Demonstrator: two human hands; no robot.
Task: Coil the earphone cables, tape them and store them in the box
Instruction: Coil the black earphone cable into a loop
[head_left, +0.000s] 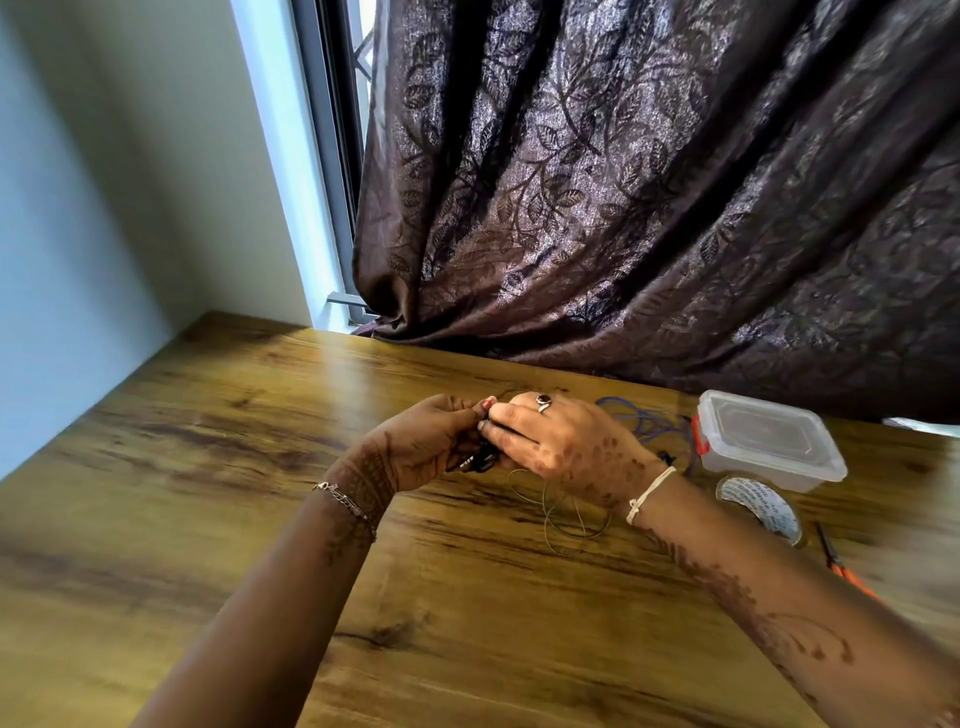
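Note:
My left hand (423, 441) and my right hand (566, 447) meet over the middle of the wooden table (260, 467). Both pinch a black earphone cable (483, 457) bunched between the fingertips. Thin loops of that cable (571, 514) trail onto the table under my right wrist. A purple earphone cable (649, 423) lies loose just behind my right hand. The clear plastic box (769, 441) with a red latch stands at the right, its lid on. A roll of clear tape (761, 506) lies in front of the box.
Orange-handled scissors (844, 569) lie at the right beside my right forearm. A dark patterned curtain (649, 182) hangs along the table's far edge. A wall (78, 234) borders the table on the left.

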